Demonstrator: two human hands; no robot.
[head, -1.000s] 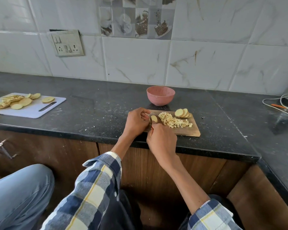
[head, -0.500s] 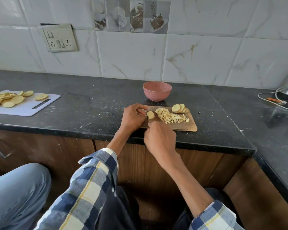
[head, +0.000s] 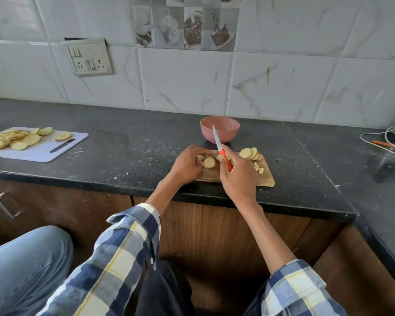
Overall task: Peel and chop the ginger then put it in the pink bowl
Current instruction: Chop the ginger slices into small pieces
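- Head view only: hands worked over a wooden board [head: 266, 179] at the centre of the frame, on a dark counter [head: 128, 160].
- Left hand [head: 187, 164] lay curled at the board's left end, its fingertips pinching a ginger slice [head: 209, 162] that lay flat on the board.
- Right hand [head: 236, 173] was wrapped around the red handle of a knife [head: 219, 144]; the blade pointed up and away, its tip crossing in front of the pink bowl [head: 228, 131].
- Knife blade was lifted clear of the slice, just to its right.
- More slices [head: 249, 153] leaned in an overlapping row at the board's upper right.
- Small ginger cubes [head: 259, 168] showed at the right of the right hand; most of that heap was hidden behind the hand.
- Bowl stood on the counter just behind the board, toward the tiled wall; its inside could not be made out.
- White board [head: 43, 153] lay at the left of the frame, well apart, with pale slices and peel on it.
- Switch plate [head: 89, 57] was on the wall at upper left.
- Cable [head: 379, 140] trailed at the right edge of the counter.
- Plaid sleeves covered both forearms at the bottom of the frame.
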